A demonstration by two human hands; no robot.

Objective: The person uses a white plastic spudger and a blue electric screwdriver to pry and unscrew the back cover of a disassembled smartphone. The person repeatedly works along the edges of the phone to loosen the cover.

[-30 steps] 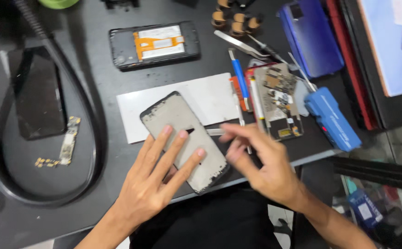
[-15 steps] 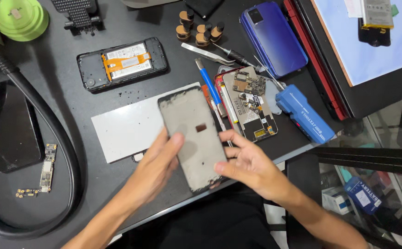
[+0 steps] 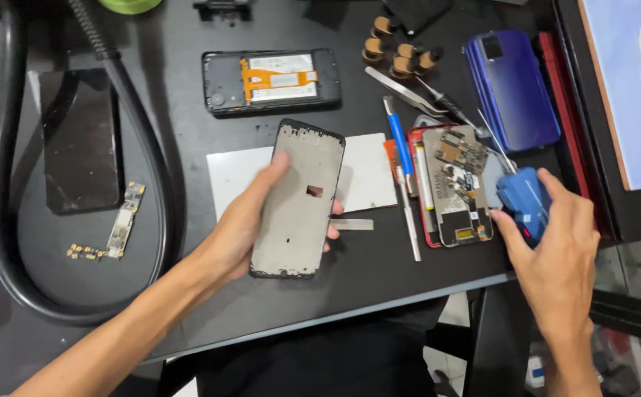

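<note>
Your left hand (image 3: pixel 243 228) grips the grey, black-rimmed phone frame (image 3: pixel 298 198) by its long edges, holding it face-up over the front of the black worktable (image 3: pixel 379 265), its top end overlapping the white rectangular sheet (image 3: pixel 368 173). Your right hand (image 3: pixel 559 257) closes around the blue handheld tool (image 3: pixel 524 202) at the table's right edge, though how firmly is hard to see. Just left of it lies the opened red-edged phone with its circuit board showing (image 3: pixel 456 184), then a blue-handled screwdriver (image 3: pixel 400 143); a black battery-exposed phone (image 3: pixel 272 79) lies further back.

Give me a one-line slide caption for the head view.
Left hand holds a bare phone frame above the black bench; right hand grasps a blue tool.
</note>
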